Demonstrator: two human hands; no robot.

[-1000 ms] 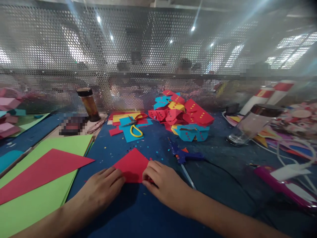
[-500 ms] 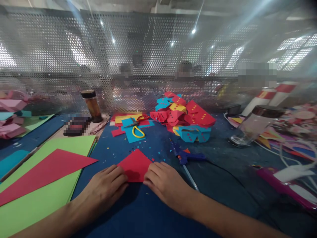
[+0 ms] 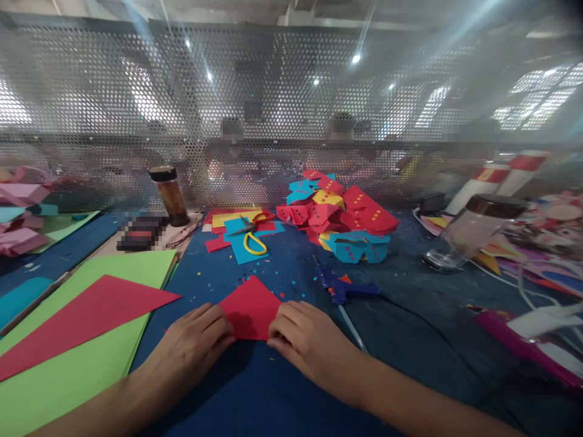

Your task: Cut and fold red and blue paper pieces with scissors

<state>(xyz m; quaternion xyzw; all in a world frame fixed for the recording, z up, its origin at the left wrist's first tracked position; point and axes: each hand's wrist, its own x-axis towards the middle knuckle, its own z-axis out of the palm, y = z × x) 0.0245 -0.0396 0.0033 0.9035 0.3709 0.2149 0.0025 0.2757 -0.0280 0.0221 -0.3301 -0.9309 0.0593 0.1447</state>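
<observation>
A red sheet of paper [image 3: 252, 309] lies on the blue tabletop between my hands, its visible part pointing away from me. My left hand [image 3: 200, 334] is closed on its left side, fingers bent together over the paper. On the right side my right hand [image 3: 303, 334] grips it in the same way, thumb low along the near edge. Both hands hide the side corners of the sheet. Just beyond my right hand lies a blue glue gun [image 3: 344, 288] with a clear glue stick at its back. Small paper scraps are scattered past the sheet's far tip.
Green sheets [image 3: 136, 273] with a red paper piece [image 3: 91, 315] lie left. Yellow-handled scissors [image 3: 255, 243] rest on coloured paper. Folded, dotted paper shapes [image 3: 346, 212] are heaped behind. A jar [image 3: 169, 197] stands back left, a clear bottle [image 3: 469, 233] leans right. A perforated screen [image 3: 273, 121] closes the back.
The view has shifted very slightly, with hands and red sheet sitting a little lower in the picture. Both hands keep their hold on the paper.
</observation>
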